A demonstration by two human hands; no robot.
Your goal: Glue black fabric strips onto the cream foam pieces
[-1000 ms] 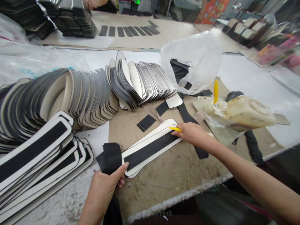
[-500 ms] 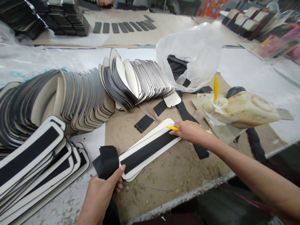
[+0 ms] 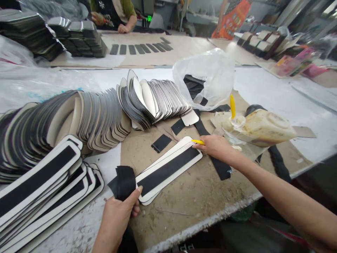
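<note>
A long white panel with rounded corners (image 3: 152, 191) lies at a slant on brown board, with a black strip (image 3: 168, 170) along its middle. Another white panel (image 3: 168, 151) shows from under it. My left hand (image 3: 118, 212) is closed on the panel's near left end, thumb on top and fingers below. Just beyond that hand is a folded bundle of black strips (image 3: 125, 182); whether the palm also holds it is hidden. My right hand (image 3: 217, 149) is closed around a slim yellow tool (image 3: 198, 142), its fingers touching the strip's far right end.
Stripped panels (image 3: 37, 179) are piled at left. Curved rows of panels (image 3: 100, 119) stand behind. A cut-open plastic container (image 3: 271, 126) with another yellow tool (image 3: 232, 106) sits right. Beyond are a plastic bag (image 3: 218, 73) holding black pieces and a co-worker's hand (image 3: 123, 28).
The camera view has tilted up slightly, bringing more of the co-worker into sight. Both my hands keep their places on the panel, with little visible movement.
</note>
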